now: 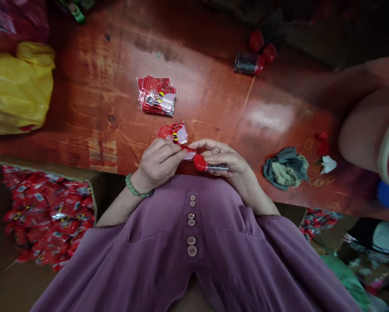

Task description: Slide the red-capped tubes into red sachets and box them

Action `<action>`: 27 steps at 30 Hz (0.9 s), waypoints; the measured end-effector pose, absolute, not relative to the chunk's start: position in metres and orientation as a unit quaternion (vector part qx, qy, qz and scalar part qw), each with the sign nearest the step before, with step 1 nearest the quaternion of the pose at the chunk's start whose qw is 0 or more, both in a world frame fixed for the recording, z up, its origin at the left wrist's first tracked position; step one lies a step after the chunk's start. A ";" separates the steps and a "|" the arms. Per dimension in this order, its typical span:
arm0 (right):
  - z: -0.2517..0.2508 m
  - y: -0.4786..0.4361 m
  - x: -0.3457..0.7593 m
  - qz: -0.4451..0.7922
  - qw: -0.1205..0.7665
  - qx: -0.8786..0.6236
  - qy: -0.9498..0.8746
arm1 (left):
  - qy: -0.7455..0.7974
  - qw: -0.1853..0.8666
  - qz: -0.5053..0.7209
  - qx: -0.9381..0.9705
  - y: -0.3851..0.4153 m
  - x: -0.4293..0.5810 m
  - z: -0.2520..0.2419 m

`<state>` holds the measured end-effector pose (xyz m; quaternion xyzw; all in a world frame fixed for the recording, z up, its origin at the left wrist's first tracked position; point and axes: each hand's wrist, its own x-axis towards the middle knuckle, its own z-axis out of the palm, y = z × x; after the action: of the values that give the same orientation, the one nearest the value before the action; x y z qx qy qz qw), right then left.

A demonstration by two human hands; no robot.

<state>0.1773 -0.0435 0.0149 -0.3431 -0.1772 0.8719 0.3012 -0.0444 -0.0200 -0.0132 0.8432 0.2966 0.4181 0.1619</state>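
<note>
My right hand [228, 159] is closed around a small clear bottle with dark contents and a red cap [200, 163], tilted on its side with the cap toward the left. My left hand [160, 159] pinches a red and white printed plastic packet [189, 153] right beside that cap; my right fingertips reach its edge too. Just beyond my left fingers lies another red printed packet [175, 131]. Farther up the table sits a loose stack of the same packets [157, 95].
A dark bottle [246, 63] lies by red caps at the back right. A yellow bag [15, 93] is on the left; a box of red packed items [48, 212] stands below. On the right are a crumpled cloth [285, 168], rubber bands [316, 182] and a large round container [363, 125].
</note>
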 end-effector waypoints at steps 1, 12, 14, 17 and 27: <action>0.016 -0.043 0.178 0.873 0.299 -0.342 -0.178 | 0.297 0.160 0.417 0.844 -0.020 -0.045 -0.014; 0.003 -0.041 0.175 0.876 0.269 -0.360 -0.174 | 0.264 0.189 0.430 0.843 -0.019 -0.045 -0.015; -0.001 -0.041 0.177 0.882 0.254 -0.360 -0.168 | 0.263 0.197 0.429 0.841 -0.020 -0.045 -0.017; -0.003 -0.040 0.177 0.886 0.243 -0.361 -0.161 | 0.264 0.214 0.417 0.843 -0.021 -0.046 -0.019; 0.004 -0.037 0.172 0.869 0.258 -0.398 -0.142 | 0.240 0.250 0.427 0.835 -0.025 -0.042 -0.028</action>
<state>0.1717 -0.0374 0.0043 -0.3983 -0.1420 0.8687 0.2580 -0.0425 -0.0249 -0.0282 0.8351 0.2401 0.4269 0.2504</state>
